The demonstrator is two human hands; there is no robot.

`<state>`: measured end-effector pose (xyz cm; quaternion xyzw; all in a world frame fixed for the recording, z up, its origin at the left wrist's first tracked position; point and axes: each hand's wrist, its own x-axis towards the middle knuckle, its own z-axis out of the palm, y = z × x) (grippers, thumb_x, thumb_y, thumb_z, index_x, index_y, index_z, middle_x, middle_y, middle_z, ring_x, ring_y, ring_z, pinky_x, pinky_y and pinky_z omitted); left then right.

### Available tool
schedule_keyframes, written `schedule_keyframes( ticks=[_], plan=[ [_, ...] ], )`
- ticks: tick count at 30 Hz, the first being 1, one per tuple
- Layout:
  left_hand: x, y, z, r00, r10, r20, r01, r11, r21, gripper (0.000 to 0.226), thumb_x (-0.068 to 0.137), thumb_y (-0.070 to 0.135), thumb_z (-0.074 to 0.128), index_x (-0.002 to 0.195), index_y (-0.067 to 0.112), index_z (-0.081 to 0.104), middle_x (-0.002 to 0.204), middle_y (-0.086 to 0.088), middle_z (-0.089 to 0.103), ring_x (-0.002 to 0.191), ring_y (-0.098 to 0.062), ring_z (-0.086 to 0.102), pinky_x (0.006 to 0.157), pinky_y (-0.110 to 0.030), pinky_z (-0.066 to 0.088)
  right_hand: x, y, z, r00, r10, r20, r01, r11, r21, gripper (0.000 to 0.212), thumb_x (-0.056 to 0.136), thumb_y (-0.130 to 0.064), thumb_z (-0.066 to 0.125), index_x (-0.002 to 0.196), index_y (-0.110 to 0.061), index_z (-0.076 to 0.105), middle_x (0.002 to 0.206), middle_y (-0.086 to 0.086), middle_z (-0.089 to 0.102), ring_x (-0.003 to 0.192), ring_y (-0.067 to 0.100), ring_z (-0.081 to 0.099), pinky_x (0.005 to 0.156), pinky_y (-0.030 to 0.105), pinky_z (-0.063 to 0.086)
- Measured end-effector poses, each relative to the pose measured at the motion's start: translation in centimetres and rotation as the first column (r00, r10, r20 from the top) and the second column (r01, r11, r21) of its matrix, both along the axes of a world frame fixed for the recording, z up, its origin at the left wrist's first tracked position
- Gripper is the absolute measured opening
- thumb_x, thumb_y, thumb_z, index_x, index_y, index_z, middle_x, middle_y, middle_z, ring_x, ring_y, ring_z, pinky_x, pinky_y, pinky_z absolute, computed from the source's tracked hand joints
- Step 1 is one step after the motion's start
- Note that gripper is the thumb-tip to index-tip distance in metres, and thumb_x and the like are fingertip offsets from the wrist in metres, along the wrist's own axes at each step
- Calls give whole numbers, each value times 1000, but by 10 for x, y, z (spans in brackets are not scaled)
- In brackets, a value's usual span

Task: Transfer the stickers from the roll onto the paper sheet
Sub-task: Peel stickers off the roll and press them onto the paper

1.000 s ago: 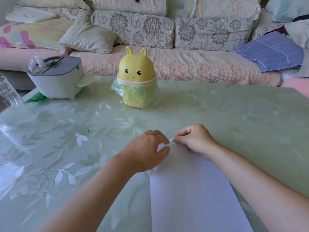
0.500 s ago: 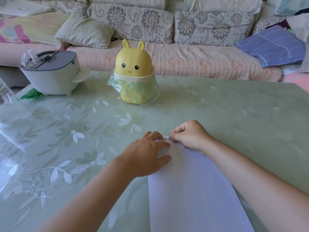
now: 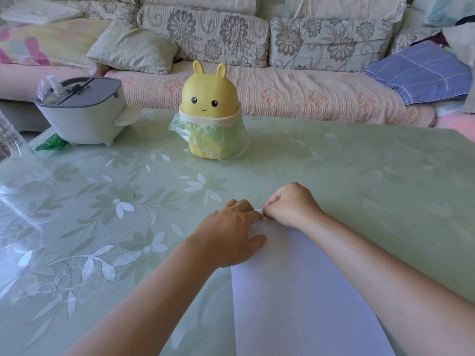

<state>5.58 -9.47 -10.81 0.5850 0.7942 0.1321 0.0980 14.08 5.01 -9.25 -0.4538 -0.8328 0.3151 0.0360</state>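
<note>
Grip: your right hand (image 3: 291, 205) pinches a tiny sticker (image 3: 262, 214) at the far edge of the paper sheet (image 3: 303, 291); your left hand (image 3: 231, 232) lies flat on its corner | roll: hidden | step: placing sticker, likely | next: press it down flat, sheet steady on tabletop (image 3: 359, 176).

paper sheet (image 3: 303, 291) white | bunny bin (image 3: 209, 98) yellow | table (image 3: 359, 176) green, leaf-patterned
</note>
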Motion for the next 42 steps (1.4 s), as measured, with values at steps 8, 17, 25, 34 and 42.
schedule_keyframes(
  ticks=[8, 17, 25, 34, 42],
  plan=[
    [5, 8, 4, 996, 17, -87, -22, 998, -59, 47, 93, 53, 42, 136, 35, 49, 130, 8, 44, 120, -15, 39, 93, -33, 43, -7, 4, -2, 992, -46, 114, 34, 994, 106, 24, 65, -34, 79, 83, -18, 75, 81, 0, 73, 76, 21, 69, 71, 30, 61],
    [8, 11, 7, 994, 44, -103, -52, 996, -76, 52, 90, 56, 44, 136, 30, 47, 128, 7, 45, 120, -15, 39, 95, -33, 43, 36, -3, -11, 963, 263, 51, -265, 907, 327, 26, 91, -32, 54, 113, -39, 66, 101, -11, 60, 98, 16, 62, 80, 30, 49],
    [12, 14, 10, 986, 28, -163, -46, 993, -110, 57, 92, 62, 37, 140, 33, 44, 128, 6, 43, 120, -16, 39, 97, -32, 40, 54, -11, -10, 865, 459, 204, -501, 770, 395, 38, 100, -35, 40, 133, -47, 54, 102, -2, 43, 94, 22, 54, 78, 34, 43],
    [15, 10, 19, 990, 35, -135, -53, 990, -128, 50, 91, 64, 40, 131, 38, 55, 131, 6, 48, 123, -14, 42, 93, -36, 47, 57, -7, -16, 887, 438, 150, -456, 770, 446, 31, 95, -34, 48, 121, -35, 65, 104, -2, 50, 105, 21, 55, 77, 34, 43],
    [17, 12, 14, 991, 58, -122, -68, 995, -77, 41, 93, 61, 39, 129, 49, 52, 125, 8, 49, 119, -12, 43, 90, -32, 47, 58, -8, -19, 864, 486, 135, -491, 748, 448, 37, 97, -33, 45, 131, -39, 58, 103, -1, 43, 103, 22, 50, 71, 30, 33]
  ],
)
